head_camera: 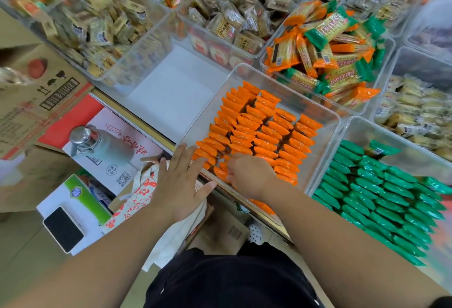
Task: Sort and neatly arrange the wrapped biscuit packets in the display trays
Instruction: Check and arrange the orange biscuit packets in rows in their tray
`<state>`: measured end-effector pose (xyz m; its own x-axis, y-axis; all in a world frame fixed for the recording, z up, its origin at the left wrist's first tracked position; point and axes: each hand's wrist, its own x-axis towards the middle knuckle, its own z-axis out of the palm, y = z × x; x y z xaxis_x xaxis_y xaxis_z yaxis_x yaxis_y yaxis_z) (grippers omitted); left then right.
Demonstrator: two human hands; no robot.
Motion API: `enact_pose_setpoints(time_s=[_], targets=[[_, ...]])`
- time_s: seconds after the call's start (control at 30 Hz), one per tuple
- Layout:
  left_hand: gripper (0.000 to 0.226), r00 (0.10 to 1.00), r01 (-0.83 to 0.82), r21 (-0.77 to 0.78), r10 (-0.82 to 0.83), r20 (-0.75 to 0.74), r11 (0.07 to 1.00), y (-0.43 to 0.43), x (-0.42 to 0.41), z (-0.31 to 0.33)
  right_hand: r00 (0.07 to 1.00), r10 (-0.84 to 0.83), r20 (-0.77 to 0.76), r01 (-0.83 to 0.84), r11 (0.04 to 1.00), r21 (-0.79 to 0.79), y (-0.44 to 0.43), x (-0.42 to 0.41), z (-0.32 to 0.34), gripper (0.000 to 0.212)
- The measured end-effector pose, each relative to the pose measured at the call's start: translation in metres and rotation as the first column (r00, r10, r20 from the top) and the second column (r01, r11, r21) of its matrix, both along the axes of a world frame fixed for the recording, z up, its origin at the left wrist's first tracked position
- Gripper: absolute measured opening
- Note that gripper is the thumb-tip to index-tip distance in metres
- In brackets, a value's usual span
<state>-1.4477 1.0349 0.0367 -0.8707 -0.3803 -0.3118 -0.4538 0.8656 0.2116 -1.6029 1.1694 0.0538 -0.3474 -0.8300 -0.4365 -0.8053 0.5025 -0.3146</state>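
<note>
Several orange biscuit packets (259, 131) stand in neat rows inside a clear tray (325, 109) in the middle. My left hand (181, 180) lies flat with straight fingers, its fingertips touching the nearest left packets at the tray's front corner. My right hand (249, 175) has curled fingers that pinch orange packets in the front row. To the right, a second clear tray (347, 134) holds rows of green packets (381, 192). Behind, another tray (265, 63) holds a loose heap of mixed orange and green packets (332, 46).
Further trays of brown-wrapped snacks (234, 14) fill the back. An empty white space (176, 87) lies left of the orange tray. Below the shelf edge are cardboard boxes (39, 92), a white box with a flask picture (110, 146), a phone (63, 229) and a printed cloth bag (144, 190).
</note>
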Motion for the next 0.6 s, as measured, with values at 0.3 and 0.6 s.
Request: enact_pose_setpoints(time_s=[0.3,0.6], targets=[[0.079,0.988,-0.135,0.243,0.149,-0.042,0.961,0.010,-0.004,0.035,0.895,-0.247,0.371,0.349,0.906,-0.239,0.030,-0.013,0.043,0.013],[0.027,0.705,-0.344,0.902,0.706,0.063,0.262,0.046,0.006,0.116,0.459,-0.331,0.824,0.825,0.504,-0.257,0.086,0.033,0.113,0.018]])
